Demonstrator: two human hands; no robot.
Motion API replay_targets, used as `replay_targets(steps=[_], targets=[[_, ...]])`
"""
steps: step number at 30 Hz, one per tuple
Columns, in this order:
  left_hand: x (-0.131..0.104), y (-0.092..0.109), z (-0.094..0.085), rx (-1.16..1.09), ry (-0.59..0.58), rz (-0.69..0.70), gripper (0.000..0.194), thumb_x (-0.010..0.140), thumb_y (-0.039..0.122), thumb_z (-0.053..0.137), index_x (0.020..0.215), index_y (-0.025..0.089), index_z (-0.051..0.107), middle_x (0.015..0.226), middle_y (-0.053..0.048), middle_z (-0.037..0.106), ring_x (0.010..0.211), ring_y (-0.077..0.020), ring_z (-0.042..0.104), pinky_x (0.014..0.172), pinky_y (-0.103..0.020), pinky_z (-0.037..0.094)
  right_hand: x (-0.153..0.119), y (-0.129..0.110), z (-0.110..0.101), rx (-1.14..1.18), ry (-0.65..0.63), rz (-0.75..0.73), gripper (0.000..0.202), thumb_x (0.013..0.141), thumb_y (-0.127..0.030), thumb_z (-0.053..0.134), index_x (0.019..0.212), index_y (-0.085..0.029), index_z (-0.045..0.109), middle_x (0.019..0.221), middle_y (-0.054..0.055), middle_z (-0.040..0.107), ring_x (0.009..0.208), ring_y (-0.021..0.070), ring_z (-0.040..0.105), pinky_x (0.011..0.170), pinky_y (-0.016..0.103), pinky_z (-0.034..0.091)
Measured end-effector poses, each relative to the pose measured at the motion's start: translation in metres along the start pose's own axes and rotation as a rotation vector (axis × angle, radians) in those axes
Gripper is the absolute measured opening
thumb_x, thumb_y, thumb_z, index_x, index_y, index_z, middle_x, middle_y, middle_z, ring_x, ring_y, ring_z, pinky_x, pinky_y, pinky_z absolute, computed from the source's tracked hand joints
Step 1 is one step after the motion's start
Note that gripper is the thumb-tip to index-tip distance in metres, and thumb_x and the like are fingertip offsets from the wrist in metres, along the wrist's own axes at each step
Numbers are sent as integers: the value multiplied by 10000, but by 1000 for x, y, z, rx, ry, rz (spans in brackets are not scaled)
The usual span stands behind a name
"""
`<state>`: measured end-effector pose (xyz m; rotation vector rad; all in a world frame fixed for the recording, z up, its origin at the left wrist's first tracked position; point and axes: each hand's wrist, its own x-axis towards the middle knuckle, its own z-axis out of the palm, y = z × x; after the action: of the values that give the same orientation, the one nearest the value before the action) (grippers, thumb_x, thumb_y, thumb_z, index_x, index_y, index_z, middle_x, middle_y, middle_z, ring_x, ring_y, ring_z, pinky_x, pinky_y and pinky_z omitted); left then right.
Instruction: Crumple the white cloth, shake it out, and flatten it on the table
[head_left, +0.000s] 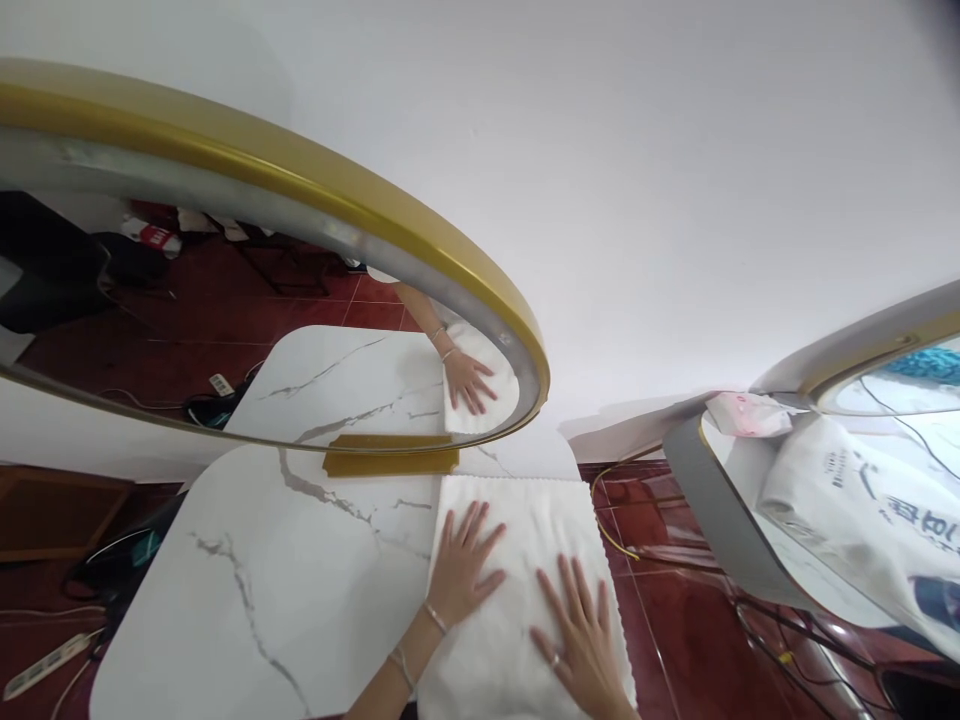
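Note:
A white cloth with a scalloped edge lies spread over the right end of the white marble-patterned table. My left hand rests flat on the cloth's left side, fingers spread, with two bracelets at the wrist. On the right part of the cloth my right hand also lies flat with its fingers apart, a ring on one finger. Neither hand grips anything. Slight wrinkles show in the cloth around the hands. Its near edge runs out of the bottom of the view.
A large gold-framed mirror stands over the table on a gold base, reflecting one hand. On the right, a second table holds a printed white cloth and a tissue pack. A power strip lies on the red tiled floor.

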<state>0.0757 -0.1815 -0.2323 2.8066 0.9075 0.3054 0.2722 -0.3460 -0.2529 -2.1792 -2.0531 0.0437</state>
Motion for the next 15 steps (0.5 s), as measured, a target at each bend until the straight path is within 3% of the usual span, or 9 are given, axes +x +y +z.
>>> replay_targets(steps=[2,4,8,12,15], targets=[[-4,7,1,-12,-6,-33,599,907,346,462,1474,336,271,1585,-59,159,1447,-320,162,1145,-601,28,-13,-3,1,-25,1,-11,717,873,-612,442,1499,-358,201,1543,88,255,1398,368,263,1076,637,197],[10,12,6,-47,-11,-53,643,854,191,472,1451,371,314,1587,-35,153,1446,-343,148,1123,-653,36,-4,-2,2,-28,19,-15,693,885,-590,437,1497,-362,204,1542,83,260,1402,355,260,1086,624,186],[87,11,18,-127,-59,-65,659,792,67,453,1380,362,450,1555,-20,270,1447,-315,161,1130,-634,142,55,12,4,-24,19,32,615,924,-537,395,1488,-341,248,1560,75,208,1434,324,180,1115,607,112],[169,-8,19,-133,-62,-141,516,864,106,405,1304,339,542,1511,-36,364,1413,-309,261,1105,-612,243,125,35,1,-66,-30,126,565,945,-507,375,1470,-311,310,1570,77,163,1450,307,110,1115,608,76],[186,-13,20,-121,-24,-194,450,909,169,385,1315,290,536,1501,-68,374,1394,-301,300,1107,-571,268,156,50,-3,-73,-63,116,554,953,-491,375,1472,-309,306,1575,66,150,1455,288,91,1126,580,81]])
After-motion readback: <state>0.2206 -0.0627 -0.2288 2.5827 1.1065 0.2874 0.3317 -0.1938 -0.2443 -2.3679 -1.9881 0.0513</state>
